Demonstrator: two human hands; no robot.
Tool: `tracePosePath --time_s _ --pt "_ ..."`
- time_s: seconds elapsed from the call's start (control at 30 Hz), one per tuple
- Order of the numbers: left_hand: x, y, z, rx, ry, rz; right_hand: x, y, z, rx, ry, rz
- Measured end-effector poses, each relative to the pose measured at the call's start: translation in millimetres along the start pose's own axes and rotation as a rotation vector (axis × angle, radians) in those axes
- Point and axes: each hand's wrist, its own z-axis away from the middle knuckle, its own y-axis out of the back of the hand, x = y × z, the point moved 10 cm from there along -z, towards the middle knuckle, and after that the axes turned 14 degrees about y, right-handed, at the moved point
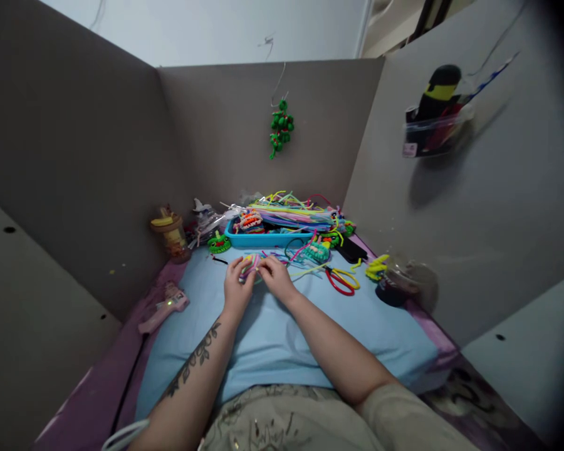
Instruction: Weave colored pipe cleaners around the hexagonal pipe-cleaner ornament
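Note:
My left hand point(237, 283) is closed around a small bundle of pink, yellow and purple pipe cleaners point(250, 265) in a woven or coiled shape. My right hand point(277, 277) pinches at the right side of the same piece, the fingertips of both hands nearly meeting. The fingers partly hide the piece. A pale green pipe cleaner point(310, 270) stretches out to the right from near my right hand. Scissors with red and yellow handles point(342, 282) lie to the right, and a teal fuzzy piece point(316, 252) lies behind.
Behind the hands a blue tray point(267, 240) holds many colourful pipe cleaners point(291, 216). A pink glue gun point(165, 308) lies at left near a cup point(173, 235). A black phone-like object point(351, 250) and a dark jar point(392, 289) are at right. Green figures point(281, 128) hang behind.

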Motion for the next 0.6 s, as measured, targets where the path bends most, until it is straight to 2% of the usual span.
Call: tracePosePath --time_s 0.2,0.6 --pt "-6.7 -9.3 -2.2 -0.111 0.017 0.060 -0.3 2.4 -1.5 -0.010 -0.001 -0.014" --pt "-8.0 -8.5 -1.2 -0.093 0.017 0.057 0.1 4.3 -0.2 0.035 -0.061 -0.047"
